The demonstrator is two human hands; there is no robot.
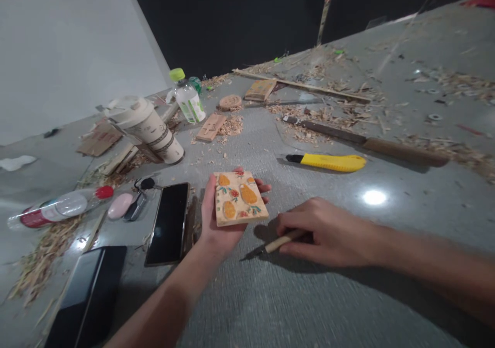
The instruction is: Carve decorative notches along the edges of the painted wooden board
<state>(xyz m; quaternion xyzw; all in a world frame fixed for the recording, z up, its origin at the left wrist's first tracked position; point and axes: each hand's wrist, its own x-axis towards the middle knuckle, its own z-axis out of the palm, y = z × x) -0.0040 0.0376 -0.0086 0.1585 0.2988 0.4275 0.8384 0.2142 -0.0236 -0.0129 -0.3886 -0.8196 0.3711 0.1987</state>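
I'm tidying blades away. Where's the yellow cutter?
In the head view, the yellow cutter lies right of centre on the table, beyond the right hand and just nearer than the long brown-handled tool.

The right hand (325, 229) hides part of the tool handle (279, 242).

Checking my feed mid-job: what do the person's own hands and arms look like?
The left hand and right hand are ungloved; no ring shows, though parts are hidden. The left forearm and right forearm are bare, with no sleeve, watch or band in sight.
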